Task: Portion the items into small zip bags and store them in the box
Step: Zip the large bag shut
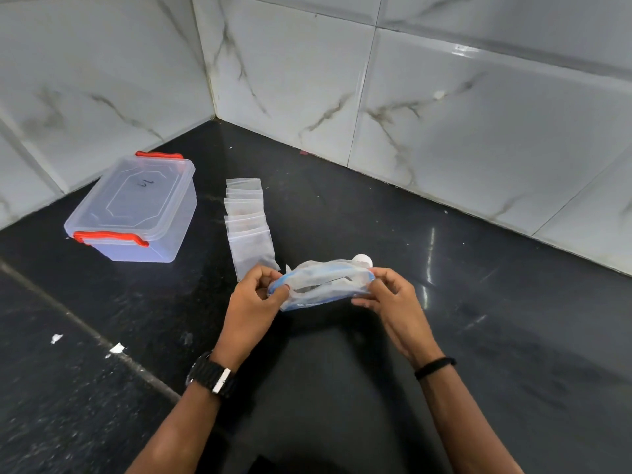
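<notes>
Glossy black stone counter (pixel 478 336) runs into a corner — white marble-veined wall tiles (pixel 307 80) rise on both sides, light glinting off the polished surface.

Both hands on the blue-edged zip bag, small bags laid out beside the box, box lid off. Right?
Not quite: the head view shows the box with its lid on and the red latches in place. The rest holds: the left hand and right hand grip the blue-edged zip bag at its ends, and the small bags lie in a row beside the box.
</notes>
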